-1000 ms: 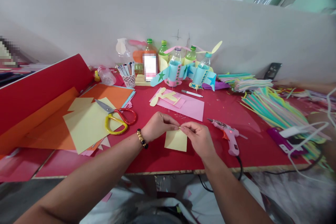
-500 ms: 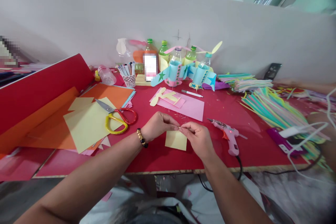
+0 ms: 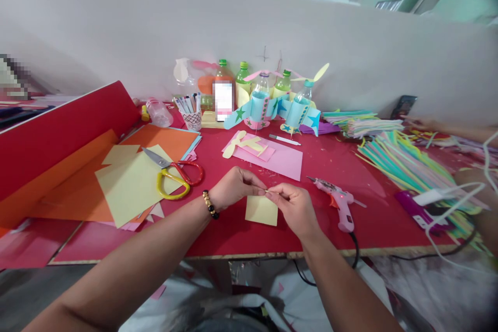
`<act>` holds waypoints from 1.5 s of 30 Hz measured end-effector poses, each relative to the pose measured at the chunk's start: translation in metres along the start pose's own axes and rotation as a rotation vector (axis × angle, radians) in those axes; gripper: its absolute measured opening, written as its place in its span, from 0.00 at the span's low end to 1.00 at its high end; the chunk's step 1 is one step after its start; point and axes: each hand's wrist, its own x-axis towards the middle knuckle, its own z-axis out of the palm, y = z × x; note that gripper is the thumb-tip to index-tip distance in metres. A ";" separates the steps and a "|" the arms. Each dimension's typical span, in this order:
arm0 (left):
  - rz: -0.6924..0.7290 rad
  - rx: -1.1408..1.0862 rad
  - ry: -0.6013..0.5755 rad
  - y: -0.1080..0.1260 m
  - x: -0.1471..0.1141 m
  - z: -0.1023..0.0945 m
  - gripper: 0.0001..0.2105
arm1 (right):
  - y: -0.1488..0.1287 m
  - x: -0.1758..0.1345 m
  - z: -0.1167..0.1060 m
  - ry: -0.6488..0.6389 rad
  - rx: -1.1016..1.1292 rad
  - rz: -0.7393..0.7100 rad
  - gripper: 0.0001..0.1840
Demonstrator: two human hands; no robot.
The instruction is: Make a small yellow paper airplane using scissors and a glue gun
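Note:
Both my hands meet over the red tabletop point(image 3: 218, 233) with their fingertips pinched together. My left hand point(image 3: 235, 187) is closed in a pinch, and so is my right hand point(image 3: 293, 205). A small pale yellow paper piece point(image 3: 261, 211) shows just below, its upper edge running in under the fingers that pinch it. What exactly lies between the tips is mostly covered by the fingers. To the right of my right hand rests a pink hot glue gun point(image 3: 342, 205) with a small red light on. Scissors point(image 3: 173, 181) with red and yellow handles lie to the left.
Yellow paper point(image 3: 132, 192) and orange sheets point(image 3: 78, 202) spread at left. Pink paper point(image 3: 288, 158) with yellow cutouts lies ahead. Decorated bottles point(image 3: 260, 106), a pen cup point(image 3: 192, 120) and a blurred phone point(image 3: 223, 101) stand behind. Coloured strips point(image 3: 404, 166) and a purple power strip point(image 3: 424, 212) are right.
Almost nothing differs. My hands stay pinched together at the same place over the yellow paper, with only a very slight shift of the fingertips.

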 end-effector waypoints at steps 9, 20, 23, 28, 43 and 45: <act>0.003 0.025 0.005 0.002 -0.002 0.000 0.13 | 0.000 0.002 -0.002 -0.027 0.007 -0.004 0.11; -0.025 -0.053 0.072 0.000 0.000 -0.001 0.14 | -0.001 0.001 -0.005 0.061 -0.034 0.000 0.11; -0.050 -0.068 0.072 0.001 -0.001 0.000 0.15 | 0.000 0.001 -0.005 0.062 -0.015 -0.001 0.11; -0.060 -0.077 0.042 -0.003 0.000 -0.002 0.14 | 0.003 0.001 -0.004 0.060 -0.002 0.003 0.10; -0.098 -0.141 0.047 0.000 0.000 -0.007 0.11 | 0.001 0.001 -0.005 0.062 0.040 0.005 0.10; -0.101 -0.139 0.041 0.000 0.000 -0.007 0.11 | 0.000 0.001 -0.005 0.059 0.049 0.009 0.10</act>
